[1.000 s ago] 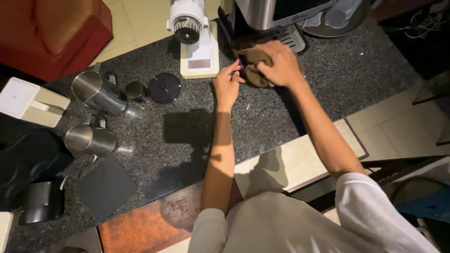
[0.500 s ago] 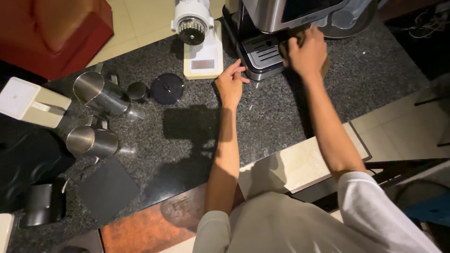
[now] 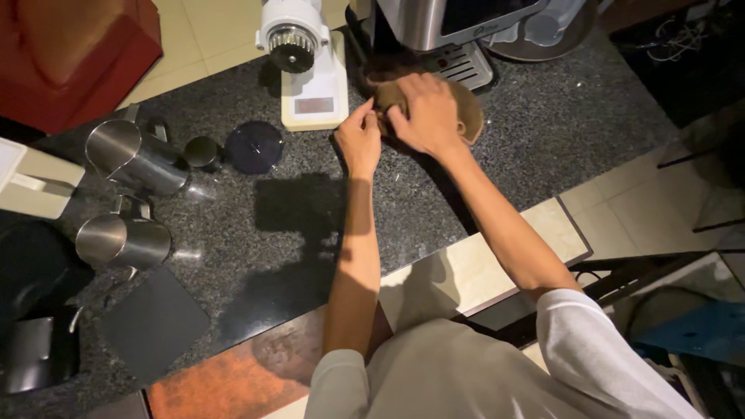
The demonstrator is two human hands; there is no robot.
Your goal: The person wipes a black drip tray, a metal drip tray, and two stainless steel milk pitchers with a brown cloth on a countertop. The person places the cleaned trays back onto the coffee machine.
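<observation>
A brown cloth [image 3: 470, 116] lies bunched on the dark granite counter [image 3: 559, 132], just in front of the steel espresso machine [image 3: 419, 22] and its slotted drip tray [image 3: 468, 64]. My right hand [image 3: 423, 115] lies on top of the cloth and grips it, covering most of it. My left hand [image 3: 358, 142] is right beside it, thumb and forefinger pinching the cloth's left edge. Both forearms reach up from the bottom of the view.
A white grinder [image 3: 296, 43] stands left of the machine. Further left are a black round lid [image 3: 254, 146], a small dark cup [image 3: 203, 152], two steel pitchers [image 3: 128, 157] [image 3: 124, 242], a black square mat [image 3: 155, 322], a white box [image 3: 31, 182] and a red block [image 3: 70, 54].
My right hand has drawn the cloth back from the drip tray down and left onto the counter. My left hand has closed on the cloth's edge.
</observation>
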